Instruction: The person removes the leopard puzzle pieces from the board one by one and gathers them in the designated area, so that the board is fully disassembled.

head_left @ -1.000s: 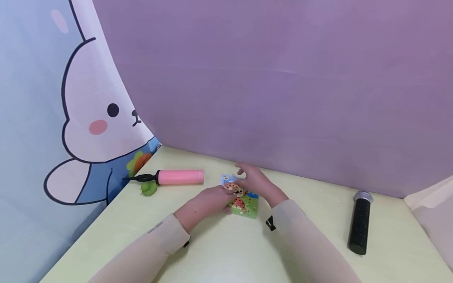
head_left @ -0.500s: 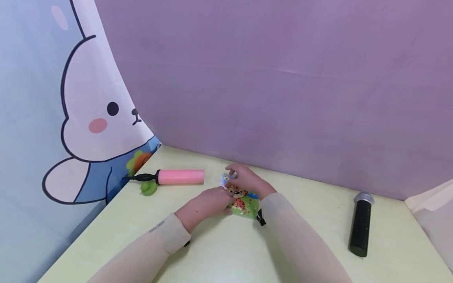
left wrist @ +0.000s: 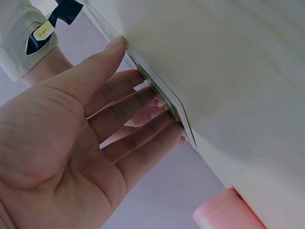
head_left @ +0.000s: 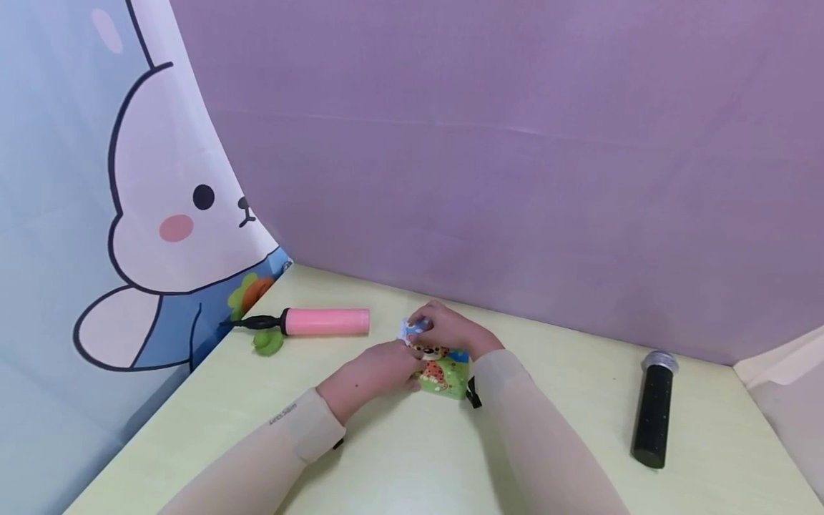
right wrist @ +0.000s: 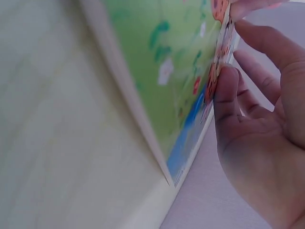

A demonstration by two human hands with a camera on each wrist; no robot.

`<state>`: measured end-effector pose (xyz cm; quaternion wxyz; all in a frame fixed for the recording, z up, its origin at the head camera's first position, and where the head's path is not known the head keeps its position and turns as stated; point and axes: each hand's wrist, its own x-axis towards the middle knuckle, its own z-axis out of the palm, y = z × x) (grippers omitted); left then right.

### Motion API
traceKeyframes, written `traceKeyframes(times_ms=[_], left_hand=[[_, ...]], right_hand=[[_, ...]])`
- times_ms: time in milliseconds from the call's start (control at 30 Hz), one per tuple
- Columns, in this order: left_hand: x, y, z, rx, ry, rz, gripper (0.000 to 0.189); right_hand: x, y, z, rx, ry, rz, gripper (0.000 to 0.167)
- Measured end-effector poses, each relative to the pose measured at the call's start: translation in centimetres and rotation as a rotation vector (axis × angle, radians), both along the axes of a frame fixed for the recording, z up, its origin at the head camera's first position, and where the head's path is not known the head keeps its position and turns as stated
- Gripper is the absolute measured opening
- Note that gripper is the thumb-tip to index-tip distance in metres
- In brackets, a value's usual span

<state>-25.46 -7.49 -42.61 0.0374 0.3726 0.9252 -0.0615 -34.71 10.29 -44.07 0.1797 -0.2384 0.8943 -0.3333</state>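
A flat picture board (head_left: 444, 379) printed with a spotted cartoon leopard lies on the table. It is green below and blue along its upper edge. My left hand (head_left: 383, 368) comes in from the left, its fingertips resting along the board's left side; in the left wrist view the fingers (left wrist: 138, 105) are extended against its face. The right hand (head_left: 453, 332) arches over the upper part from the far right. Its thumb and bent fingers (right wrist: 226, 93) touch the picture in the right wrist view, and no separate piece shows between them. Both hands partly cover the leopard.
Left of the board lies a pink hand pump (head_left: 328, 322) with a black handle. A green curled object (head_left: 267, 342) sits beside that handle. Far to the right is a black cylinder with a silver end (head_left: 655, 411). A purple backdrop (head_left: 489, 179) rises behind the table (head_left: 412, 458).
My right hand has shifted left and lower over the board's upper part, its fingers nearer the upper left corner. The left hand stays almost where it was.
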Motion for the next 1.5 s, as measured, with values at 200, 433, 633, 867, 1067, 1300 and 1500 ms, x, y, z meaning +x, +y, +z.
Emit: traceKeyframes(times_ms=[200,433,633,867,1067,1300,1500], left_hand=[[0.11,-0.15,0.05,-0.008,-0.001,0.009,0.033],[0.17,-0.12,0.13,-0.015,0.007,0.002,0.036],[0.11,0.01,0.13,-0.026,0.008,-0.003,0.037],[0.14,0.09,0.15,-0.033,-0.008,0.015,0.041],[0.18,0.15,0.35,-0.043,-0.004,0.020,0.041],[0.10,0.19,0.53,-0.033,-0.003,0.010,0.035],[-0.02,0.24,0.18,-0.024,0.000,0.003,0.031]], right_hand=[[-0.27,-0.14,0.06,-0.002,-0.023,0.025,0.040],[-0.18,-0.23,0.21,0.004,-0.041,0.019,0.037],[-0.26,-0.21,0.26,0.009,-0.055,0.021,0.036],[-0.48,-0.13,0.12,0.017,-0.043,0.043,0.036],[-0.50,-0.06,0.00,-0.004,-0.049,0.052,0.037],[-0.60,-0.06,0.11,-0.013,-0.037,0.044,0.038],[-0.61,-0.19,0.23,-0.024,-0.045,0.014,0.034]])
